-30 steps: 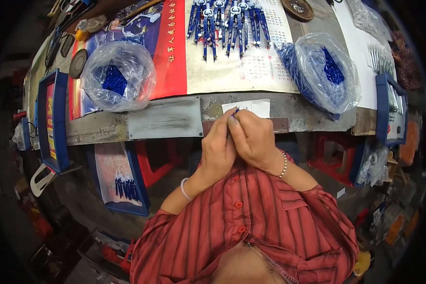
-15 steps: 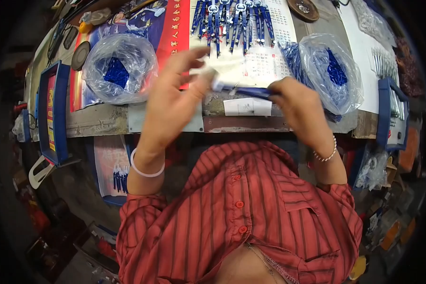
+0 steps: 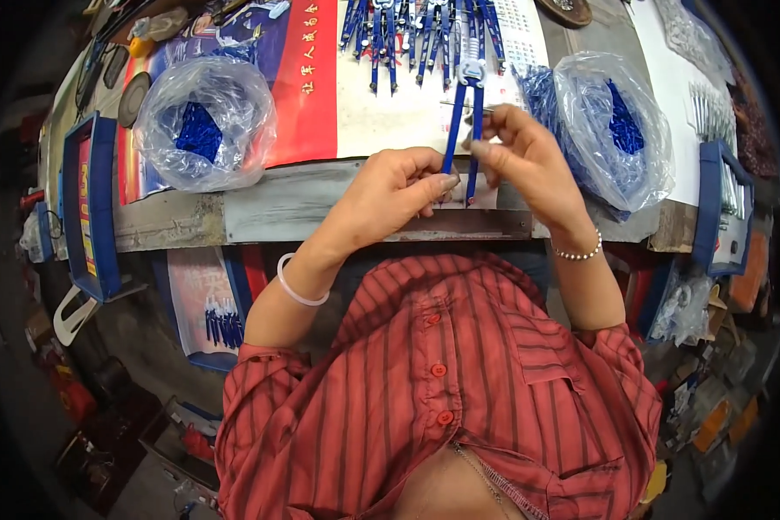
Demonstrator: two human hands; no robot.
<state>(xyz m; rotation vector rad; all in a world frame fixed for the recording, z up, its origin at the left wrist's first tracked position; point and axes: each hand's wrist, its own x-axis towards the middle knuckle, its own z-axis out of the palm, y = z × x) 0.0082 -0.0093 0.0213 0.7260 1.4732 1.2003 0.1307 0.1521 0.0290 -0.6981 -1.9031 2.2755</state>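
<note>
The blue compass (image 3: 462,130) is a slim drawing tool with two long blue legs joined under a silver-grey hinge head; it stands nearly upright over the near edge of the workbench (image 3: 321,204), head away from the person, legs spread slightly into a narrow inverted V; its tips point down toward a small white paper at the bench edge. The left leg is pinched near its tip, the right leg gripped about midway.
</note>
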